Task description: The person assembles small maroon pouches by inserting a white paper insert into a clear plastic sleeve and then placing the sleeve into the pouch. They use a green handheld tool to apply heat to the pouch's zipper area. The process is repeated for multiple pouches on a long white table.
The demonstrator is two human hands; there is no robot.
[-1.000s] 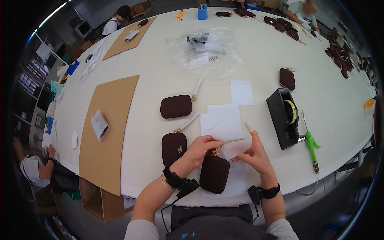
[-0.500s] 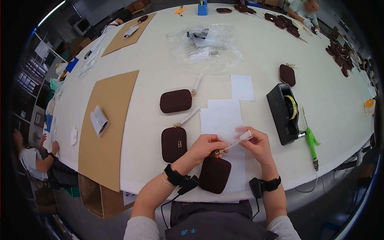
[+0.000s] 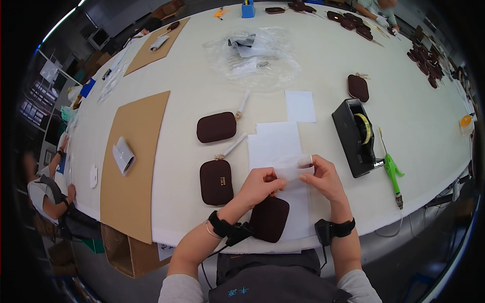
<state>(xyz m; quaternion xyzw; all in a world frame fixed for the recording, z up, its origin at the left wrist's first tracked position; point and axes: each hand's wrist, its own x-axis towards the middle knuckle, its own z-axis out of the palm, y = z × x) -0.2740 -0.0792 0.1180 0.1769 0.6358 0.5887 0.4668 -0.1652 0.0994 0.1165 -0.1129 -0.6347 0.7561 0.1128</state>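
Note:
A dark brown zip pouch (image 3: 270, 219) lies at the table's near edge, below my hands. Between them stretches a thin, see-through white paper (image 3: 292, 166). My left hand (image 3: 258, 188) is closed, its thumb and fingertips pinching the paper's left side just above the pouch's gold-coloured fitting. Whether it also grips the strap is hidden. My right hand (image 3: 326, 179) holds the paper's right side, with the thumb low and a white-covered fingertip higher up. White sheets (image 3: 275, 139) lie flat under and beyond the hands.
Two brown pouches (image 3: 216, 182) with white-wrapped straps lie left. A black tape dispenser (image 3: 348, 139) and green tool (image 3: 391, 174) stand right. Cardboard (image 3: 134, 192) bearing a folded white piece lies left; clear plastic (image 3: 283, 55) lies beyond. Other people are around the table.
The white paper, narrow and rolled along the strap before, now spreads out as a flat sheet between my hands. My right-hand fingers have moved apart along its edge.

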